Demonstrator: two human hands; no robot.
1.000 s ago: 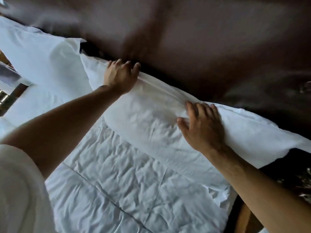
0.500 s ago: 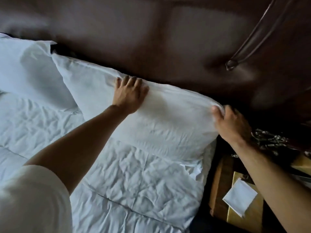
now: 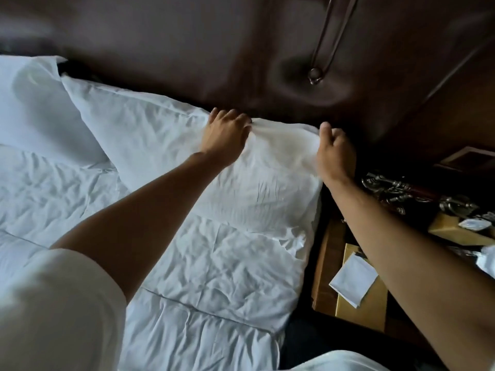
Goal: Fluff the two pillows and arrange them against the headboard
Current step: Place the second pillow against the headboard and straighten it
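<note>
Two white pillows lie along the dark brown padded headboard point(image 3: 214, 49). The near pillow point(image 3: 160, 140) stretches from the middle to the bed's right edge. The far pillow point(image 3: 34, 103) sits at the left, partly under the near one's corner. My left hand point(image 3: 227, 132) pinches the near pillow's top edge, fingers curled into the fabric. My right hand point(image 3: 334, 151) grips the same pillow's top right corner at the bed's edge. Both arms reach forward over the wrinkled white duvet point(image 3: 201, 263).
A wooden nightstand point(image 3: 329, 277) stands right of the bed, holding a yellow pad with a white paper point(image 3: 353, 279) and metal ornaments point(image 3: 388, 188). A dark gap runs between bed and nightstand. A button tuft point(image 3: 314, 74) marks the headboard.
My left hand has slid right along the pillow's top edge and bunched the fabric. My right hand stays at the right corner. The view has shifted right and closer.
</note>
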